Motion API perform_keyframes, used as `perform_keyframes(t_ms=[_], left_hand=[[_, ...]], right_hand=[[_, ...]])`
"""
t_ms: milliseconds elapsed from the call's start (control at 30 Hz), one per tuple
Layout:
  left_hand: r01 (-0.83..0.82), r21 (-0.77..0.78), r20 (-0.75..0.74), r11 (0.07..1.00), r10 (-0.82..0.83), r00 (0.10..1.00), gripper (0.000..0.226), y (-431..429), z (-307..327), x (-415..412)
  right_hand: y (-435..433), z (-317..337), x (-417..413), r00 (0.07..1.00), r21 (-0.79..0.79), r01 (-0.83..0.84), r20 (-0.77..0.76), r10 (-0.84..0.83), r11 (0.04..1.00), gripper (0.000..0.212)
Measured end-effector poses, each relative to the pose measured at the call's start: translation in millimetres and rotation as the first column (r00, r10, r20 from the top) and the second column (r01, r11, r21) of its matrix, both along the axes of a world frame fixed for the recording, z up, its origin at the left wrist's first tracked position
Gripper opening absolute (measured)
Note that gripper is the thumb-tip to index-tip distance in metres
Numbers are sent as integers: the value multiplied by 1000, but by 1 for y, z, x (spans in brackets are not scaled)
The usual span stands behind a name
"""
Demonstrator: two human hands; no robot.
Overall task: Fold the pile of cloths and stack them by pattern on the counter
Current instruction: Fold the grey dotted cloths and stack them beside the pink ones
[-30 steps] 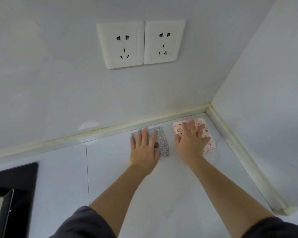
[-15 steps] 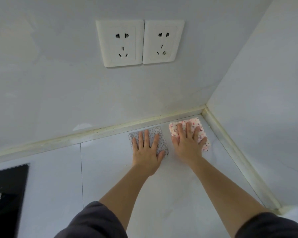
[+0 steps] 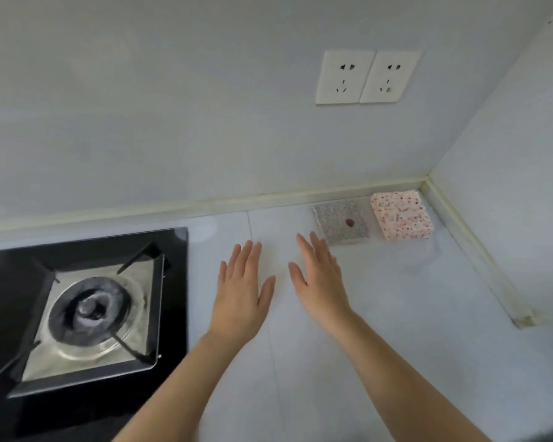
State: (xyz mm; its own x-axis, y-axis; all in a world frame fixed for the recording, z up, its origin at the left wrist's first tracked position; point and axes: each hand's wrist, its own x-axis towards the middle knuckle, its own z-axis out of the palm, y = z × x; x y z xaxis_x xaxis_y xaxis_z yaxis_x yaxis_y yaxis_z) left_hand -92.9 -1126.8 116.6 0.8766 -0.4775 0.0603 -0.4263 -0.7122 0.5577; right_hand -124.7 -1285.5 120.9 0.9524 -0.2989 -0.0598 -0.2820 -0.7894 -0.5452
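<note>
Two folded stacks sit side by side in the far right corner of the white counter (image 3: 380, 314). The grey speckled stack (image 3: 340, 222) has a small dark red spot on top. To its right stands the thicker white stack with red dots (image 3: 401, 219). My left hand (image 3: 241, 293) and my right hand (image 3: 320, 280) hover flat over the counter, fingers straight, holding nothing. Both are to the left of and nearer than the stacks; the right fingertips come close to the grey stack's near left corner.
A black gas hob (image 3: 83, 314) with a metal burner fills the left side of the counter. Two white wall sockets (image 3: 367, 77) are above the stacks. A side wall (image 3: 508, 186) closes the corner on the right.
Both hands have lifted off the two stacks and drawn back toward me and to the left. The view has swung left, bringing the hob into sight.
</note>
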Motion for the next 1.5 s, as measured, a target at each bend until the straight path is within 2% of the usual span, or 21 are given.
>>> perform_keyframes(t_ms=[167, 367, 533, 667, 800, 1100, 1300, 1500], left_hand=[[-27, 62, 62, 998, 23, 998, 63, 146, 18, -64], [-186, 54, 117, 981, 178, 977, 48, 334, 43, -127], [-376, 2, 151, 927, 371, 916, 46, 452, 66, -161], [-477, -57, 119, 877, 480, 869, 42, 504, 67, -176], [-510, -49, 108, 859, 512, 852, 41, 542, 59, -169], [-559, 28, 113, 828, 553, 825, 38, 647, 43, -106], [-676, 84, 79, 732, 671, 737, 35, 736, 49, -80], [-750, 88, 145, 656, 736, 661, 31, 849, 51, -35]], right_hand=[[133, 11, -58, 993, 117, -108, 68, 101, 987, 52], [311, 38, -105, 966, 246, -238, 164, 201, 940, 52], [424, 61, -113, 927, 252, -364, 196, 321, 897, 51], [475, 66, -109, 897, 225, -436, 181, 403, 871, 48], [515, 58, -93, 871, 185, -491, 145, 470, 851, 47], [621, 42, -7, 832, 241, -554, 134, 538, 797, 44], [715, 49, 48, 731, 233, -674, 77, 678, 701, 41], [824, 55, 86, 630, 169, -771, 60, 774, 614, 42]])
